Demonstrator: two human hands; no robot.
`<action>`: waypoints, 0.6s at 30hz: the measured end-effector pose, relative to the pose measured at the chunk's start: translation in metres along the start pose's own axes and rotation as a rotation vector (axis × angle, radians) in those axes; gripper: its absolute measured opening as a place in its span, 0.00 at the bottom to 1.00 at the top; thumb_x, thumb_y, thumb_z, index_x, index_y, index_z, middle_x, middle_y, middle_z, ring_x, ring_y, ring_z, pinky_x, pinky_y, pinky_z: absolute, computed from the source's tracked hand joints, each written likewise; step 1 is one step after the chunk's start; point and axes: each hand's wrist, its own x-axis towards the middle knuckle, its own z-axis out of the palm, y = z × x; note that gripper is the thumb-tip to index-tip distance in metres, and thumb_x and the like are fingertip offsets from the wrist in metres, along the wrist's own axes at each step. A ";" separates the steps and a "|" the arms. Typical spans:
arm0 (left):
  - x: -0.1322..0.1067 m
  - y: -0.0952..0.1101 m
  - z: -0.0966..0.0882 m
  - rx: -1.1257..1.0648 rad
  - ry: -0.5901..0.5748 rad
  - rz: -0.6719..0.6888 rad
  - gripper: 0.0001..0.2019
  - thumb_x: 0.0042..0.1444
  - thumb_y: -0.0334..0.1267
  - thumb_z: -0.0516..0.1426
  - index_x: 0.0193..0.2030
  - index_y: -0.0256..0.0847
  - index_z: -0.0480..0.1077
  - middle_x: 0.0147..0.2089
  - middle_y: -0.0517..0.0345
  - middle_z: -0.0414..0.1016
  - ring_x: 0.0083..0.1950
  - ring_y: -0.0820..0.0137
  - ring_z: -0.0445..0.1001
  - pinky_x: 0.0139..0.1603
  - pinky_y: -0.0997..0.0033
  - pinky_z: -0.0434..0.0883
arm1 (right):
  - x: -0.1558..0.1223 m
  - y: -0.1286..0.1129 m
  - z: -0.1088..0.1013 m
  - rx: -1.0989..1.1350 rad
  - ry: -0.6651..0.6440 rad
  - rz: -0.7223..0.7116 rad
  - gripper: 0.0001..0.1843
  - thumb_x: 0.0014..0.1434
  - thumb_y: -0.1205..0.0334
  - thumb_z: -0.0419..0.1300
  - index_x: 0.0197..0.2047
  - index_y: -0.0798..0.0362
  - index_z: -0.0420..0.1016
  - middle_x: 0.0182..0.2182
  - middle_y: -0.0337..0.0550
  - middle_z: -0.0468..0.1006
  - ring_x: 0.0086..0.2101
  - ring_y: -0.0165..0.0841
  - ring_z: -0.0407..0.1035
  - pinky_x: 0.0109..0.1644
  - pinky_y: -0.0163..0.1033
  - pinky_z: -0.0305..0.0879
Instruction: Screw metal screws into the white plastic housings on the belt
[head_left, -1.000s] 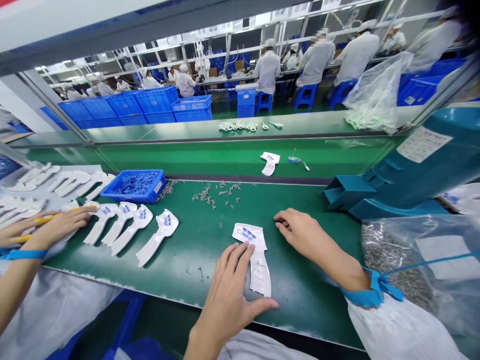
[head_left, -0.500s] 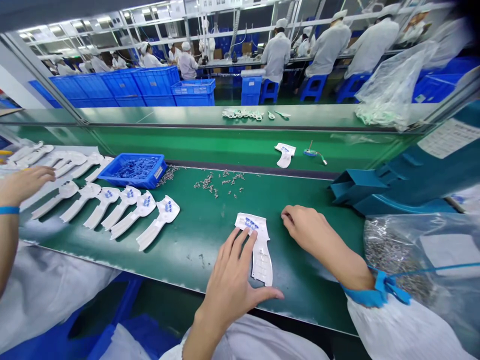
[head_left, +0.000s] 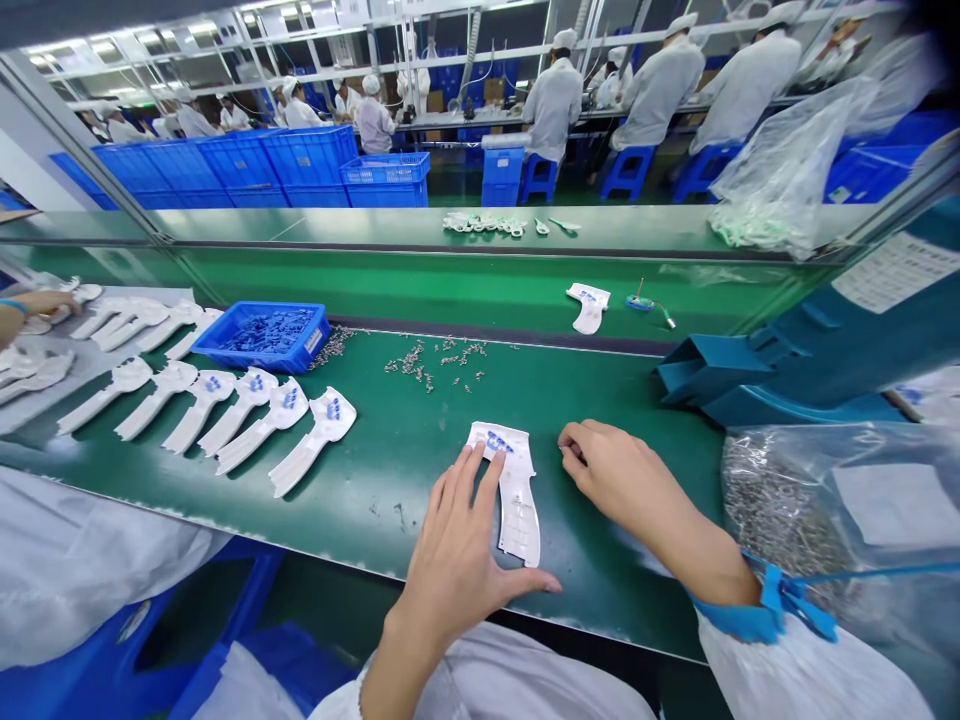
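My left hand (head_left: 457, 555) lies over a white plastic handle shell (head_left: 517, 500) with its fingers spread. The fingertips rest on the shell's wide upper end, beside small blue parts in it; the thumb points right, below the shell. To the right of the shell, my right hand (head_left: 619, 475) is just above or on the table, fingers curled and pressed together. Anything pinched in them is too small or hidden to make out. Small metal screws (head_left: 409, 358) lie scattered beyond the shell. A row of similar white shells (head_left: 311, 440) lies to the left, several with blue parts.
A blue tray (head_left: 262, 338) of small blue parts stands at the left. On the green belt (head_left: 450, 285) lie another shell (head_left: 589, 306) and a small wired part (head_left: 651, 306). A teal fixture (head_left: 750, 375) and a bag of screws (head_left: 780, 500) border the right. A co-worker's hand (head_left: 41, 303) is far left.
The shell and wired part on the green belt have shifted right. The co-worker's hand has moved back and left. My left hand stays on the shell; my right hand has hardly moved.
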 end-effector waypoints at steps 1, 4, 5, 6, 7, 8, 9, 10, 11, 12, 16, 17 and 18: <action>0.000 0.000 0.000 0.006 -0.001 0.001 0.59 0.43 0.70 0.61 0.74 0.42 0.41 0.74 0.36 0.49 0.75 0.45 0.48 0.68 0.41 0.60 | 0.000 -0.001 -0.001 0.000 0.000 0.002 0.08 0.64 0.68 0.51 0.36 0.52 0.71 0.35 0.46 0.77 0.34 0.39 0.71 0.32 0.39 0.52; 0.000 -0.001 0.001 0.024 -0.003 0.004 0.59 0.44 0.70 0.61 0.74 0.41 0.40 0.74 0.36 0.49 0.75 0.46 0.48 0.68 0.42 0.59 | -0.002 -0.005 -0.005 0.115 0.021 -0.012 0.06 0.61 0.68 0.53 0.34 0.51 0.70 0.33 0.43 0.76 0.33 0.37 0.70 0.33 0.39 0.54; 0.000 -0.001 0.001 0.030 -0.005 0.003 0.59 0.44 0.70 0.60 0.74 0.41 0.39 0.74 0.36 0.49 0.75 0.46 0.47 0.68 0.42 0.59 | -0.005 -0.007 -0.008 0.207 0.019 -0.025 0.06 0.60 0.68 0.54 0.34 0.51 0.70 0.32 0.42 0.76 0.33 0.36 0.70 0.33 0.38 0.55; 0.000 -0.001 0.002 0.036 -0.008 0.002 0.59 0.44 0.71 0.60 0.74 0.41 0.39 0.74 0.36 0.49 0.75 0.47 0.47 0.68 0.43 0.59 | -0.007 -0.010 -0.010 0.319 0.006 -0.037 0.05 0.59 0.67 0.54 0.34 0.50 0.71 0.31 0.40 0.76 0.32 0.35 0.69 0.34 0.38 0.56; 0.000 -0.001 0.002 0.040 -0.012 0.001 0.59 0.44 0.71 0.60 0.74 0.41 0.39 0.74 0.36 0.49 0.75 0.47 0.47 0.69 0.43 0.59 | -0.011 -0.014 -0.011 0.440 -0.019 -0.047 0.05 0.59 0.65 0.54 0.34 0.50 0.71 0.30 0.38 0.76 0.31 0.34 0.69 0.34 0.37 0.58; 0.000 -0.001 0.003 0.043 -0.016 -0.001 0.59 0.44 0.71 0.59 0.74 0.40 0.38 0.74 0.36 0.49 0.75 0.47 0.48 0.69 0.43 0.59 | -0.015 -0.018 -0.013 0.553 -0.058 -0.056 0.05 0.59 0.64 0.55 0.34 0.49 0.72 0.29 0.37 0.76 0.30 0.33 0.68 0.34 0.36 0.59; -0.001 -0.001 0.003 0.045 -0.021 -0.003 0.59 0.45 0.72 0.59 0.74 0.40 0.38 0.74 0.36 0.49 0.75 0.47 0.48 0.69 0.43 0.59 | -0.019 -0.022 -0.013 0.647 -0.103 -0.062 0.05 0.58 0.63 0.55 0.34 0.49 0.72 0.28 0.36 0.75 0.29 0.32 0.68 0.33 0.36 0.59; -0.001 -0.002 0.003 0.046 -0.024 -0.004 0.59 0.46 0.71 0.59 0.74 0.40 0.38 0.74 0.36 0.49 0.75 0.48 0.47 0.69 0.44 0.58 | -0.023 -0.027 -0.012 0.715 -0.148 -0.060 0.06 0.58 0.62 0.55 0.34 0.49 0.73 0.27 0.36 0.75 0.28 0.32 0.67 0.32 0.35 0.59; -0.001 -0.002 0.004 0.046 -0.026 -0.005 0.58 0.47 0.71 0.58 0.74 0.40 0.37 0.74 0.37 0.50 0.75 0.48 0.47 0.69 0.44 0.58 | -0.026 -0.032 -0.010 0.759 -0.187 -0.056 0.06 0.58 0.62 0.54 0.34 0.49 0.72 0.26 0.35 0.75 0.28 0.32 0.67 0.31 0.35 0.59; -0.001 -0.002 0.004 0.044 -0.028 -0.006 0.57 0.48 0.71 0.58 0.74 0.40 0.37 0.74 0.37 0.50 0.75 0.48 0.47 0.69 0.44 0.58 | -0.029 -0.036 -0.007 0.781 -0.214 -0.050 0.06 0.58 0.62 0.54 0.33 0.49 0.72 0.26 0.35 0.74 0.27 0.31 0.67 0.31 0.35 0.59; 0.000 -0.002 0.004 0.043 -0.031 -0.009 0.55 0.50 0.69 0.58 0.74 0.40 0.36 0.74 0.38 0.50 0.76 0.49 0.47 0.69 0.44 0.59 | -0.033 -0.044 0.005 0.756 -0.204 -0.005 0.07 0.58 0.62 0.53 0.33 0.49 0.72 0.24 0.35 0.72 0.27 0.32 0.66 0.31 0.36 0.58; 0.000 -0.002 0.004 0.043 -0.031 -0.009 0.55 0.50 0.68 0.58 0.74 0.40 0.37 0.74 0.38 0.50 0.76 0.49 0.47 0.68 0.44 0.59 | -0.032 -0.044 0.007 0.740 -0.194 0.004 0.07 0.58 0.62 0.53 0.33 0.49 0.72 0.24 0.35 0.72 0.26 0.32 0.65 0.31 0.36 0.57; 0.000 -0.001 0.004 0.043 -0.032 -0.009 0.55 0.50 0.68 0.59 0.74 0.40 0.37 0.74 0.38 0.50 0.75 0.49 0.47 0.69 0.44 0.59 | -0.032 -0.044 0.008 0.727 -0.188 0.011 0.07 0.57 0.62 0.53 0.33 0.49 0.71 0.23 0.34 0.71 0.26 0.32 0.65 0.31 0.36 0.57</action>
